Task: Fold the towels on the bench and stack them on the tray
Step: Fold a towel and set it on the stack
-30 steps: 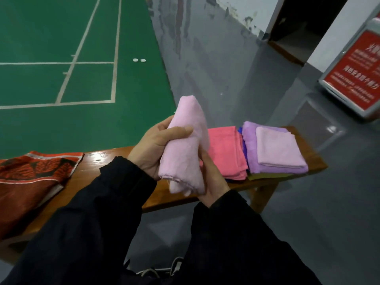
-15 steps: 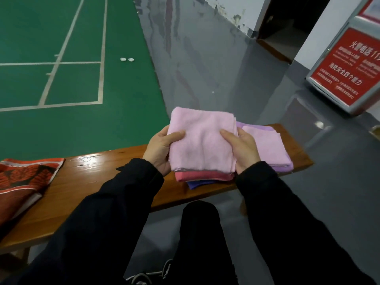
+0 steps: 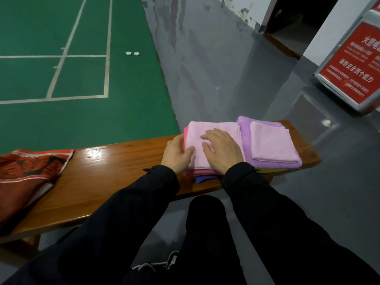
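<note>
Left grip [image 3: 178,155]: fingers round the left edge of the pink towel [image 3: 213,138], thumb on top, pinching it. Right grip [image 3: 223,151]: fingers apart and flat, pressing the towel's top. No lift visible.

Pink towel lay folded on top of a stack toward the bench's [image 3: 115,167] right end; a red towel [image 3: 185,134] edge and a blue towel [image 3: 205,178] showed beneath it. Just beside, nearer the right end, a second stack: small pink towel [image 3: 271,141] on a purple towel [image 3: 244,138]. Whether a tray sat under either stack could not be told.

Step in hand, by my reading: seating and smoothing a folded towel onto the pile. Patterned red cloth [image 3: 28,173] lay unfolded at the bench's left end, well apart. Next move likely calls for letting go, reaching left and taking that cloth by its corners.
</note>
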A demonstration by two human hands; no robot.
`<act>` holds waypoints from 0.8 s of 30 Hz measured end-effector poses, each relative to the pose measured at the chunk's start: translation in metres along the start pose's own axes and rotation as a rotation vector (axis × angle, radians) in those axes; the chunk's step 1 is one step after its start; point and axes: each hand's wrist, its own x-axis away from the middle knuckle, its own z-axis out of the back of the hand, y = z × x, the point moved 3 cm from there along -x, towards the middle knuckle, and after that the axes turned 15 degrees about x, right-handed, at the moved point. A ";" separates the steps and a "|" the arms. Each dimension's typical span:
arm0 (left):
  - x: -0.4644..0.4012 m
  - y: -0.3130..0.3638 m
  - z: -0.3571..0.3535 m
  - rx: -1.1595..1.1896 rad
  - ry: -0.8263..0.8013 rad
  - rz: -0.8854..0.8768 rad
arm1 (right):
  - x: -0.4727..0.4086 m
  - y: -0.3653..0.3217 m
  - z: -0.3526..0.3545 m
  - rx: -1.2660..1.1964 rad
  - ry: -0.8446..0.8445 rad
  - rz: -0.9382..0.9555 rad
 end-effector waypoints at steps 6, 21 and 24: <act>0.023 -0.014 0.072 0.240 0.171 -0.002 | -0.009 -0.100 -0.008 -0.320 -0.108 0.046; 0.132 -0.118 0.400 -0.732 0.897 0.551 | 0.017 -0.253 -0.054 -0.632 -0.475 0.224; 0.140 -0.135 0.435 -0.449 1.015 0.660 | 0.017 -0.243 -0.062 -0.611 -0.497 0.183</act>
